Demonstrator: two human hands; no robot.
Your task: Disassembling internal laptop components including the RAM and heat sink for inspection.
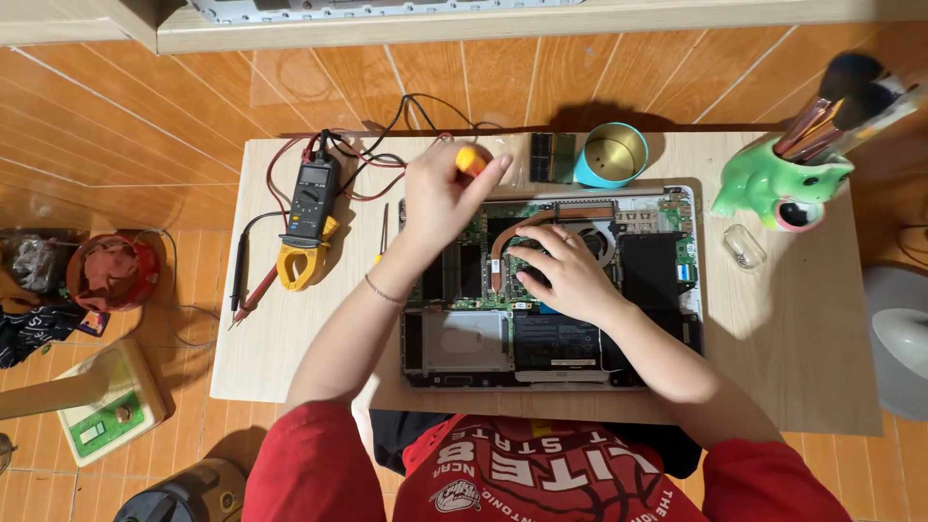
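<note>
An opened laptop [657, 275] lies bottom-up on a small wooden table [793, 348], its circuit board, copper heat pipe and fan exposed. My left hand [440, 193] is closed around a screwdriver with a yellow-orange handle [471, 159], held upright over the laptop's upper left part. My right hand [565, 271] rests flat on the board beside the fan, fingers spread, holding nothing that I can see.
A clamp meter [309, 217] with red and black leads lies at the table's left. A thin screwdriver [383, 232], two memory sticks [552, 157], a blue cup [613, 155], a green frog-shaped brush holder [788, 184] and a small clear container [742, 246] stand around.
</note>
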